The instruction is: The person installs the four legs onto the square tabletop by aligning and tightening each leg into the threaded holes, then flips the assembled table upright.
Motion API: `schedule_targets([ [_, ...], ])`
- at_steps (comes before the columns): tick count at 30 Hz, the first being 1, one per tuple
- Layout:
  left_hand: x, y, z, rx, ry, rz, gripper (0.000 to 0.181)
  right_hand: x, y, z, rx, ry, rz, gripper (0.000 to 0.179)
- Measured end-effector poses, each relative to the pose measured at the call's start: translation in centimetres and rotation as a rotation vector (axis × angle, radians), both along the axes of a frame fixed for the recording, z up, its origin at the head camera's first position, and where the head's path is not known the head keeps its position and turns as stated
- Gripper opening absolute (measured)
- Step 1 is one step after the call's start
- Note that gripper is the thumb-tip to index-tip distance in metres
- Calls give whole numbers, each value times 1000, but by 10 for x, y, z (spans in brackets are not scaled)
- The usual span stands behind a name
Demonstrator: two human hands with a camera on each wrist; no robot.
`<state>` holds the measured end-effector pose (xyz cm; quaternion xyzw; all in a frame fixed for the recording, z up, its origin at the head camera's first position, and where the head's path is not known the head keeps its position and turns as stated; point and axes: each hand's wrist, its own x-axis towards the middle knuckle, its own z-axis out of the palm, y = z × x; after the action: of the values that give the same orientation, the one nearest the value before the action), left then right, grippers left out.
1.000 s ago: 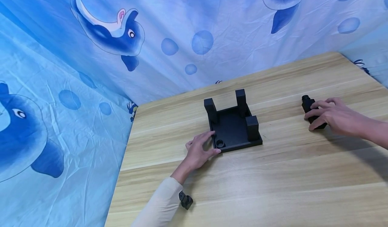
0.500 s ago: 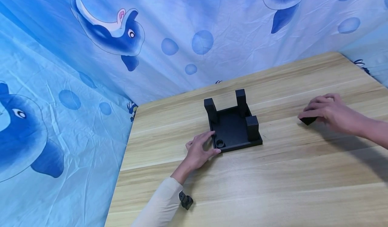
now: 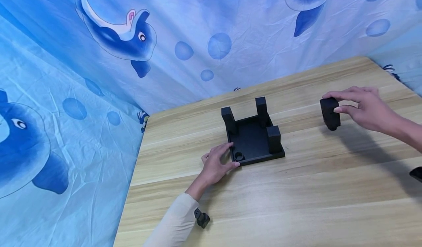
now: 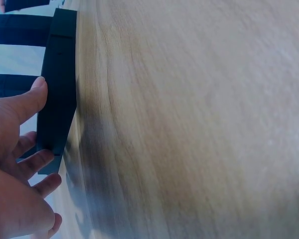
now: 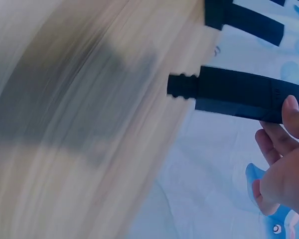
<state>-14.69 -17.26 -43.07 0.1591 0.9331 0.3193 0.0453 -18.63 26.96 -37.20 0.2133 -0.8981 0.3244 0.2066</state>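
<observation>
A small black square table top (image 3: 251, 140) lies underside up on the wooden table, a low rim around it. Three square legs rise from its corners, and a round socket (image 3: 239, 156) shows at the near left corner. My left hand (image 3: 215, 163) holds that corner, thumb at the front edge and index finger at the left rim; the left wrist view shows the thumb against the side wall (image 4: 59, 84). To the right, my right hand (image 3: 366, 107) pinches a black table leg (image 3: 330, 112) by its square end, above the table. Its threaded end (image 5: 182, 85) points down.
The wooden table (image 3: 296, 203) stands against a blue curtain (image 3: 184, 16) printed with dolphins and bubbles. Black wrist camera parts (image 3: 202, 218) show at the left sleeve and at the right edge of the head view.
The right hand has picked the leg up from the table and turned it from lying to upright, threaded end down. The left hand and the table top have stayed put.
</observation>
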Motion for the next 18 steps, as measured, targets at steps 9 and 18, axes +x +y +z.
schedule_targets([
  [9, 1, 0, 0, -3, 3, 5, 69, 2, -7, 7, -169, -341, -60, 38],
  [18, 0, -1, 0, 3, -5, -1, 69, 2, -22, 17, -236, -483, -127, 44],
])
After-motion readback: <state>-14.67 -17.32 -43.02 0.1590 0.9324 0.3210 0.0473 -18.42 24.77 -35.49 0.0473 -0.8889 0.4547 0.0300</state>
